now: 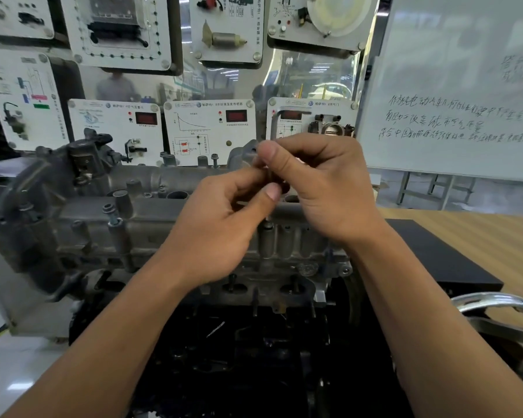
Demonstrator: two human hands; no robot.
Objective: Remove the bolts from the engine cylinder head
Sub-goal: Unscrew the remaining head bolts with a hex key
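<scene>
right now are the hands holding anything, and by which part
Left hand and right hand pinch a small dark piece, perhaps a bolt, between them. Which part they grip cannot be told: it is blurred and mostly hidden.

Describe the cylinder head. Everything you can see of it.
The cylinder head is a long grey cast-metal block, dull and grimy, lying level, left to right. Its top carries tubular bosses and round openings. One bolt stands raised at the near left, a second bolt on the far edge. The left hand and right hand hang over its middle, pinching a small dark part; whether they touch the head cannot be told.
</scene>
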